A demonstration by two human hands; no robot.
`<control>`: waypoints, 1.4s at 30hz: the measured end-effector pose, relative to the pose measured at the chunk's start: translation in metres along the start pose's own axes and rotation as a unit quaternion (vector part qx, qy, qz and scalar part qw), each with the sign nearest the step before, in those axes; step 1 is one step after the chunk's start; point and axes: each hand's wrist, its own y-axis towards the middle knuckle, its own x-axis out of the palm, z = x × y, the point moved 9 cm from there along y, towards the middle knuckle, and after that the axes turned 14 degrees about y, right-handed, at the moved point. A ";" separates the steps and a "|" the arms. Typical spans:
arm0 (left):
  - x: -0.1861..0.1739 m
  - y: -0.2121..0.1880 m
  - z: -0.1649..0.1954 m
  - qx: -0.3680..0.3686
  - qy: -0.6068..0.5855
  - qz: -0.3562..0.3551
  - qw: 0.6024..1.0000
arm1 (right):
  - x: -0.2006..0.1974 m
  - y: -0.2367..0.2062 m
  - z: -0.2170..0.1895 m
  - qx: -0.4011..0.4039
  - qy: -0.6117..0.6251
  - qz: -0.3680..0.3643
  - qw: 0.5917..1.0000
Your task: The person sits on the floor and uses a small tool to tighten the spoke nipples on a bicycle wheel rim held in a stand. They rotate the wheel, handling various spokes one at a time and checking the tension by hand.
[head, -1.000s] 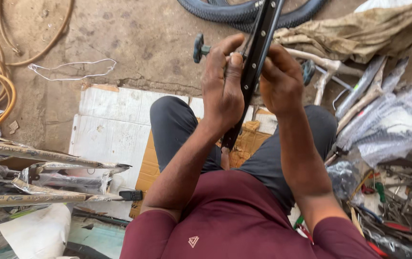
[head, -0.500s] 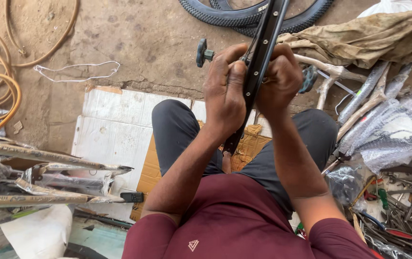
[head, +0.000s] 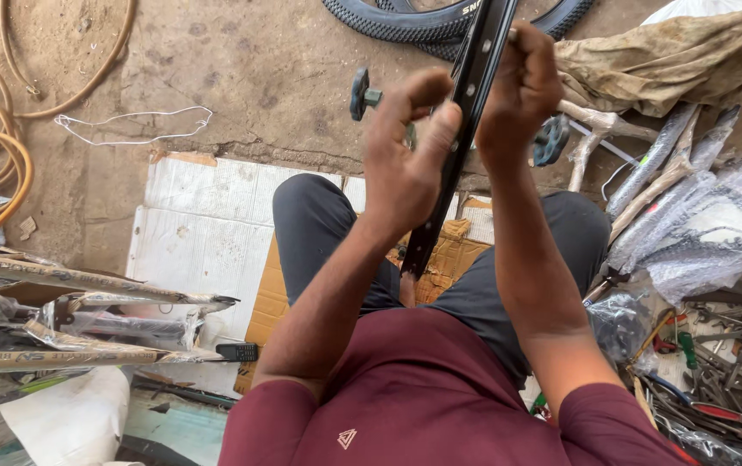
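A black bicycle wheel rim (head: 468,112) stands on edge between my knees, running from the top of the view down to my lap. My left hand (head: 405,160) lies flat against its left side with the fingers spread. My right hand (head: 519,86) is wrapped around the rim higher up on the right side. A black pedal on a wrapped crank (head: 361,93) sits on the ground just behind my left hand.
A black tyre (head: 405,22) lies at the top. Wrapped bicycle frame tubes (head: 86,285) lie at the left, more wrapped parts (head: 699,224) at the right, and loose tools (head: 733,362) at the lower right. Cardboard sheets (head: 207,224) cover the ground under me. An orange hose (head: 0,164) coils at far left.
Both hands have shifted up along the rim. My left hand has loosened from a grip to a flat, spread-finger touch, while my right hand keeps its hold.
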 end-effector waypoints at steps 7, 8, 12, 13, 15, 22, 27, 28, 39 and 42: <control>0.007 0.015 0.000 -0.033 0.045 -0.023 0.998 | -0.004 -0.034 -0.042 -0.053 -0.021 0.030 0.998; 0.010 0.019 -0.004 -0.057 0.033 -0.029 0.997 | -0.001 -0.037 -0.043 -0.035 -0.024 -0.009 0.999; 0.010 0.030 -0.003 -0.054 0.011 -0.005 0.998 | 0.001 -0.025 -0.038 0.029 -0.021 -0.109 0.993; 0.009 0.032 0.002 -0.031 0.028 0.003 0.999 | 0.002 -0.021 -0.035 0.047 -0.008 -0.127 0.991; 0.005 0.033 0.006 -0.011 0.051 0.018 0.998 | 0.003 -0.014 -0.022 0.148 0.134 -0.119 0.973; -0.002 0.037 0.008 -0.002 0.052 0.038 0.998 | 0.034 0.000 -0.038 0.207 0.273 -0.190 0.920; 0.000 0.036 0.005 -0.024 0.031 0.033 0.999 | 0.029 0.016 -0.056 0.018 0.006 -0.063 0.998; 0.000 0.036 0.006 -0.023 0.039 0.034 0.998 | 0.024 0.018 -0.063 -0.045 -0.050 -0.004 0.998; 0.004 0.024 -0.008 -0.037 0.030 0.015 0.999 | 0.039 0.022 -0.051 0.252 0.240 -0.262 0.900; 0.007 0.020 -0.008 -0.047 0.014 0.012 0.999 | 0.040 0.025 -0.042 0.274 0.330 -0.292 0.855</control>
